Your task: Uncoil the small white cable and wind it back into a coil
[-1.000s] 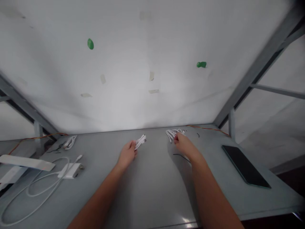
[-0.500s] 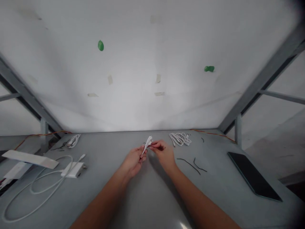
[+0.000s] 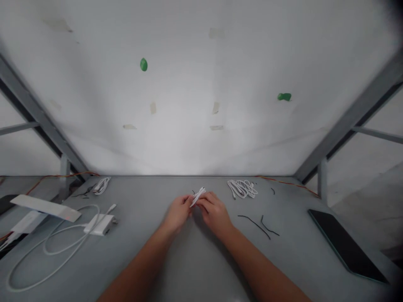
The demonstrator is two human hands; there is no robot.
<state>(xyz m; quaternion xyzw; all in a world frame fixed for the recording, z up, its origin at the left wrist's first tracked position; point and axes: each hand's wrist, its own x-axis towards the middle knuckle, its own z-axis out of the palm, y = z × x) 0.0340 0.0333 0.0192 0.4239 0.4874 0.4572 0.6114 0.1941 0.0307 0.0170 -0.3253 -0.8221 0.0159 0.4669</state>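
While the left hand point(image 3: 178, 213) and right hand point(image 3: 214, 214) close almost shut, pinching a folded white cable point(image 3: 198, 196) between them above the desk point(image 3: 141, 193), a coiled white cable point(image 3: 242, 189) lies farther along, beyond the right hand.

A white panel point(image 3: 189, 84) rises ahead, dotted with green putty blobs point(image 3: 144, 64) and pale tape scraps point(image 3: 153, 108); grey steel frame beams point(image 3: 352, 121) slant along both sides; a grey tabletop point(image 3: 283, 260) runs below; pale concrete floor point(image 3: 362, 209) shows at right.
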